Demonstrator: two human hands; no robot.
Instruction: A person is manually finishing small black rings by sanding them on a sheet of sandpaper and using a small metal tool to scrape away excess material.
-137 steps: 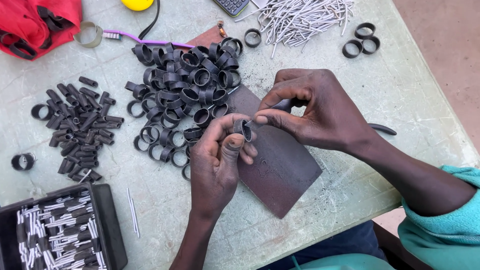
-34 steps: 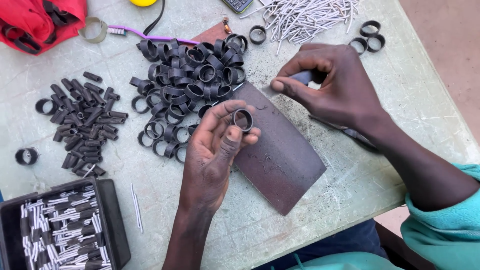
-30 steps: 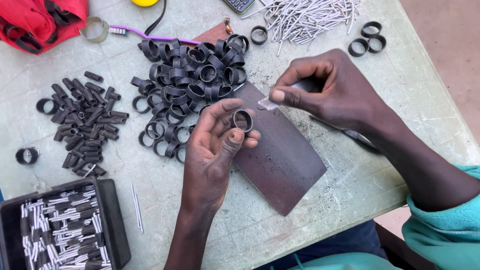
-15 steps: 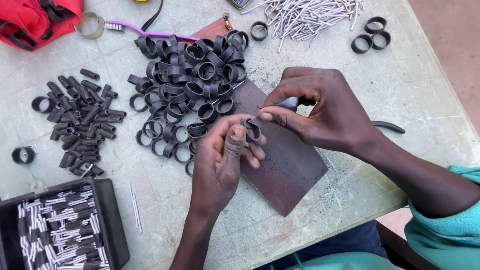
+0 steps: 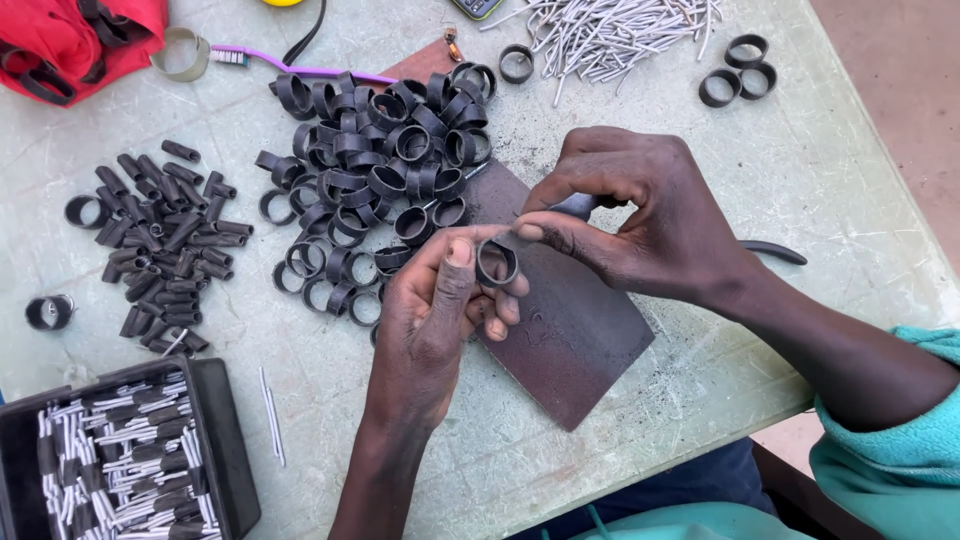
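Pale green scuffed tabletop (image 5: pixel 800 170) beside brown floor (image 5: pixel 900 80); hands pinched shut, left (image 5: pixel 430 310) on black ring (image 5: pixel 496 264), right (image 5: pixel 640 215) around small tool (image 5: pixel 575 207).

A single head-worn camera looks steeply down, from close range, onto the pale green table (image 5: pixel 800 180).

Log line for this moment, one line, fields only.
left hand: holds black ring | right hand: pinches small tool at ring | under: brown sheet | ring pile beside
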